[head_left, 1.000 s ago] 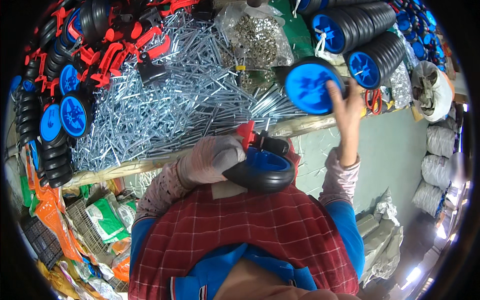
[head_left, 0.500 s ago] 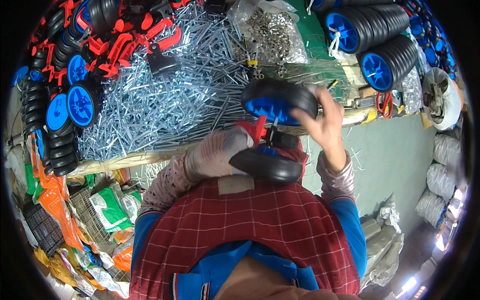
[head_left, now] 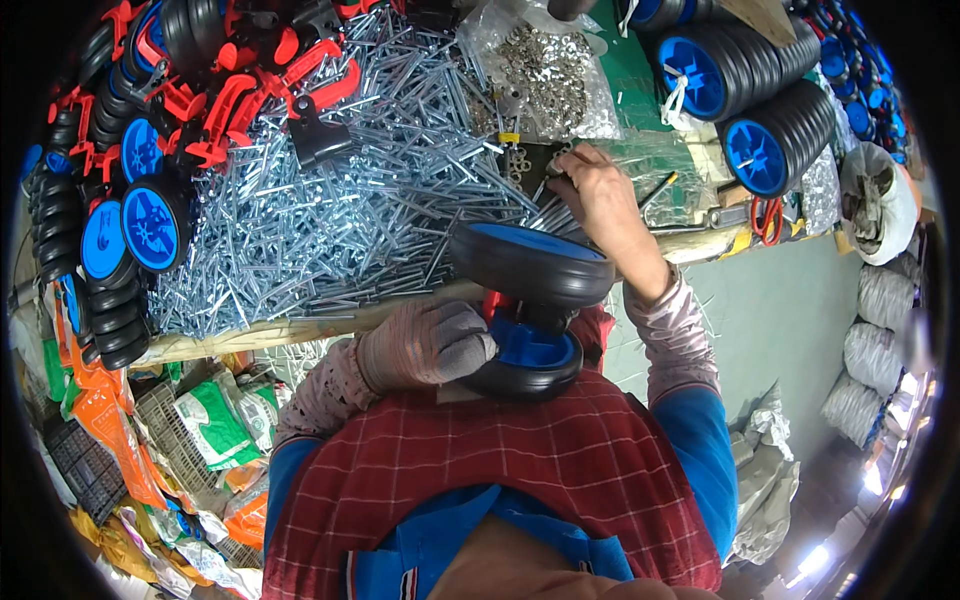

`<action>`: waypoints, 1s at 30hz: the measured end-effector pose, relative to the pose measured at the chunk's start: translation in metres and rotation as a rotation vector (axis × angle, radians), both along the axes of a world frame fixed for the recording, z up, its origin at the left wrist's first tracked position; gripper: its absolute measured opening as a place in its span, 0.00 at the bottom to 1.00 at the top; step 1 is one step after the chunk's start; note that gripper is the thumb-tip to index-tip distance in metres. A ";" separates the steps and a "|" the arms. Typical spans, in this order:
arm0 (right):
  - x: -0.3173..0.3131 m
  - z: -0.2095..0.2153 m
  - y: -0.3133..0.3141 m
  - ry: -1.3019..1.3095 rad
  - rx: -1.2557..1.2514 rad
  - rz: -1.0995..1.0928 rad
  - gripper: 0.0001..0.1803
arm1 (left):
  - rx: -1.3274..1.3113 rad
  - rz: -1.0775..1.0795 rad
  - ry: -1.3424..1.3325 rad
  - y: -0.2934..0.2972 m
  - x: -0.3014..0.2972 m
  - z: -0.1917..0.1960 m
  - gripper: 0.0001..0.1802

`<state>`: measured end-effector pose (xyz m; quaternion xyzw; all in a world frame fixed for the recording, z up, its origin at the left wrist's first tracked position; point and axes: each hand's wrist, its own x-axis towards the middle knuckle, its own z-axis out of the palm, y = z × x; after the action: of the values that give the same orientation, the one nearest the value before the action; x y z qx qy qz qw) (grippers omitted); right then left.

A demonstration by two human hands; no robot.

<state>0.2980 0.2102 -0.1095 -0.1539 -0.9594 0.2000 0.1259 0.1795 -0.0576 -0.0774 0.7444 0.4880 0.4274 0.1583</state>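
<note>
My gloved left hand, fingers curled, grips a twin-wheel assembly in front of my apron. Its upper black wheel has a blue hub and lies nearly flat. Below it is a second black wheel with a blue hub, and a bit of red bracket shows between them. My bare right hand reaches past the wheels to the bench. Its thumb and fingers come together beside some small loose metal nuts; what lies between the fingertips is too small to make out.
A large heap of long metal bolts covers the bench. Behind my right hand lies an open plastic bag of small metal pieces. Red brackets and wheels crowd the left; stacked wheels and red-handled scissors lie right.
My right hand has left the upper wheel and moved forward to the small metal pieces. The upper wheel has settled over the lower one, its blue hub now facing up.
</note>
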 end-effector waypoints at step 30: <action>-0.031 -0.031 0.022 0.484 -0.446 0.004 0.19 | -0.354 0.424 -0.862 0.104 -0.066 0.049 0.30</action>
<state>0.2671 0.2321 -0.1401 -0.1239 -0.8345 0.4363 0.3130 0.1139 0.0464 -0.0282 0.3469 0.5834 0.6292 0.3787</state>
